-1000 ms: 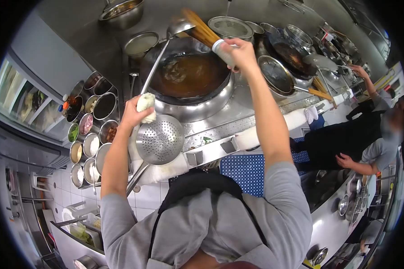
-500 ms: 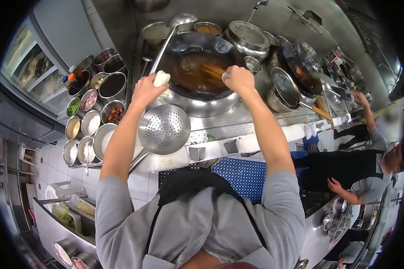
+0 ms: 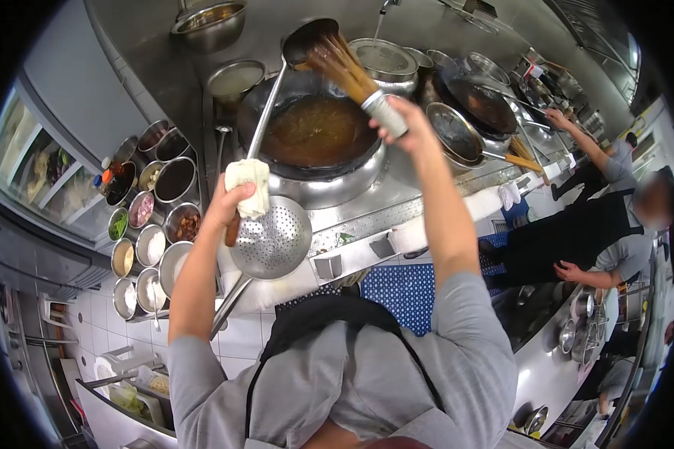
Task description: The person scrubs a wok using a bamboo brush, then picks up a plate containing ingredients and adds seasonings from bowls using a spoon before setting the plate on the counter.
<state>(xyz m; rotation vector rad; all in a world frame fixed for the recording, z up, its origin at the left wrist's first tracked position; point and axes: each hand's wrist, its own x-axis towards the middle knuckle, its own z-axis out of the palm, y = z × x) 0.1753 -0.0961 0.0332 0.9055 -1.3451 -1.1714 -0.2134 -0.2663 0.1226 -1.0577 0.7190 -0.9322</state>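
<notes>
My left hand [image 3: 223, 203] is closed round a folded white cloth [image 3: 249, 183] and the handle of a long metal ladle [image 3: 268, 108]. The ladle's wooden end shows below the hand, and its dark bowl is raised above the wok's far rim. My right hand [image 3: 406, 129] grips a bamboo wok brush [image 3: 363, 84] by its pale wrapped end. Its bristles are blurred and lie against or just in front of the ladle bowl; contact is unclear. Under both tools sits a black wok [image 3: 251, 123] holding brown liquid. A perforated strainer [image 3: 277, 238] rests near my left forearm.
Several metal pots of ingredients [image 3: 174, 179] stand at the left. A second wok [image 3: 478, 105] and a handled strainer over a pot [image 3: 457, 135] are at the right. Beyond them, a co-worker's arm [image 3: 588, 142] reaches over the stove; another person [image 3: 562, 232] stands nearer.
My right hand has lifted the brush out of the wok liquid towards the ladle bowl. My left hand has moved nearer with the ladle, showing more cloth. The view has shifted slightly.
</notes>
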